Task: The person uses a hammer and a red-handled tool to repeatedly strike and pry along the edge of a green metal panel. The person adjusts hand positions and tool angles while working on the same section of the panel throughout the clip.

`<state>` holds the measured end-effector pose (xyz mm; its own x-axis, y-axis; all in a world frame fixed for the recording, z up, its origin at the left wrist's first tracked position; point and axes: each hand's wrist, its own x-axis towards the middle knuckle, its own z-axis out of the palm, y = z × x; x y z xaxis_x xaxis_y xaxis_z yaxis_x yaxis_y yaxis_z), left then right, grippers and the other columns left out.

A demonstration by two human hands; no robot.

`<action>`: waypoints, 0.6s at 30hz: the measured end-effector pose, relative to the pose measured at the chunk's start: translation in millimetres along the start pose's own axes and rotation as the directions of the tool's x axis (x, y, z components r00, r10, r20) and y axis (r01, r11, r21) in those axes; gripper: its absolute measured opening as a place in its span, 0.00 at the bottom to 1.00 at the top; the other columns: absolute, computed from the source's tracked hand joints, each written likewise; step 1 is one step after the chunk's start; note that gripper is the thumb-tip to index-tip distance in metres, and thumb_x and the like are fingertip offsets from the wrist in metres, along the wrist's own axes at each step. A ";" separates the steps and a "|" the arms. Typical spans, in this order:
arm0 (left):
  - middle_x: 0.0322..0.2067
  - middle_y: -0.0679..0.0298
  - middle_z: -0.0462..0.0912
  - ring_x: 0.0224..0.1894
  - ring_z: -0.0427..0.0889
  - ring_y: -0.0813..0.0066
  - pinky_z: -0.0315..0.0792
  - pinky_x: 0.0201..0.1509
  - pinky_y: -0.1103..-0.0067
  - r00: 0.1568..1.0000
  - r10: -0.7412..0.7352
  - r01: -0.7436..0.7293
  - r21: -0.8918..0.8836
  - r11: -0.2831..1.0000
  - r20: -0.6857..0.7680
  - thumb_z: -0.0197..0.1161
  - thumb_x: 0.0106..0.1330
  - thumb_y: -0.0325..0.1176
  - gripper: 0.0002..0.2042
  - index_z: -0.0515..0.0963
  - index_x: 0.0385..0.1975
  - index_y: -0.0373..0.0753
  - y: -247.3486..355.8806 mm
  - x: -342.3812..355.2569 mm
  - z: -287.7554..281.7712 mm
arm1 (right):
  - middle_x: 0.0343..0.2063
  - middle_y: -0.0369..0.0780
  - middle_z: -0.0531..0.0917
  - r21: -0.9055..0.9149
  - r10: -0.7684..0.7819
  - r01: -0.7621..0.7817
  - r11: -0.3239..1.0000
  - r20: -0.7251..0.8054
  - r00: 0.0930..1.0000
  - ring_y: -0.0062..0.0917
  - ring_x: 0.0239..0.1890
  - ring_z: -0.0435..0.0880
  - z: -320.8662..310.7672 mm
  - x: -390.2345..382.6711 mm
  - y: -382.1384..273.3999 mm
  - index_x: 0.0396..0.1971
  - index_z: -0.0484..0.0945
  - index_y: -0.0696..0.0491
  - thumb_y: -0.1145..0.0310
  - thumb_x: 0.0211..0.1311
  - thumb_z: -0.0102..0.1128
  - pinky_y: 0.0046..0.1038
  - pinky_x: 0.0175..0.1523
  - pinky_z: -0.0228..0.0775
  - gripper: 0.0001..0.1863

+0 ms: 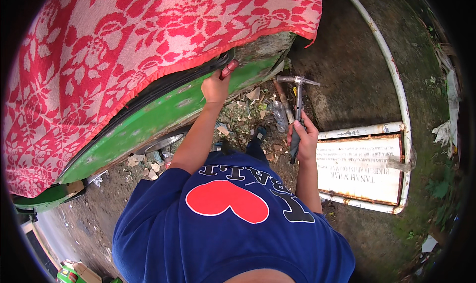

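My left hand (214,89) is closed on a red-handled tool (229,67) at the dark window-edge trim of a scuffed green car panel (173,110). My right hand (305,139) grips a metal hammer (298,99) by its dark lower handle, its head raised beside the rear end of the panel. Just left of the hammer is a brownish bar (281,97), mostly upright; whether I hold it too I cannot tell. A red-and-pale floral blanket (148,30) drapes over the car above my left hand.
Broken rubble and plastic scraps (253,97) lie on the ground below the panel. At the right stand a white tubular frame (394,74) and a rusty-edged white signboard (359,164). A green drum-like object (47,198) is at the lower left. Plants and litter (444,184) edge the right side.
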<state>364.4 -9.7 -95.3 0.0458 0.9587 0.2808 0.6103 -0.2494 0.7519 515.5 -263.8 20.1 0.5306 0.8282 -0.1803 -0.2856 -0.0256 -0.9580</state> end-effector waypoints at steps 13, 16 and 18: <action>0.25 0.51 0.83 0.30 0.83 0.49 0.75 0.35 0.62 0.997 -0.040 0.041 -0.014 0.999 0.058 0.67 0.57 0.43 0.12 0.85 0.36 0.45 0.8 -4.6 -12.7 | 0.22 0.35 0.77 0.031 -0.004 0.006 1.000 -0.052 0.999 0.17 0.17 0.74 -10.4 -19.8 -0.3 0.65 0.65 0.59 0.70 0.67 0.57 0.19 0.20 0.66 0.27; 0.26 0.51 0.83 0.32 0.84 0.49 0.75 0.36 0.65 0.991 -0.043 0.044 -0.005 0.999 0.130 0.66 0.58 0.42 0.14 0.84 0.40 0.44 10.3 1.8 -17.7 | 0.22 0.34 0.77 0.019 0.009 -0.008 1.000 -0.061 0.998 0.17 0.17 0.75 -7.4 -23.5 -3.5 0.65 0.65 0.59 0.69 0.67 0.57 0.19 0.19 0.66 0.28; 0.27 0.51 0.84 0.33 0.84 0.50 0.75 0.37 0.65 0.992 0.016 -0.006 -0.082 0.997 0.126 0.66 0.59 0.41 0.14 0.83 0.43 0.45 15.4 1.2 -19.1 | 0.22 0.34 0.77 0.006 0.002 -0.002 1.000 -0.065 0.998 0.16 0.17 0.75 -6.0 -26.1 -5.9 0.65 0.65 0.59 0.69 0.67 0.57 0.19 0.19 0.66 0.28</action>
<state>358.7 -15.0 -72.0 0.1552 0.9641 0.2155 0.5434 -0.2655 0.7964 508.1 -288.6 29.1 0.5807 0.7901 -0.1963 -0.2913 -0.0235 -0.9563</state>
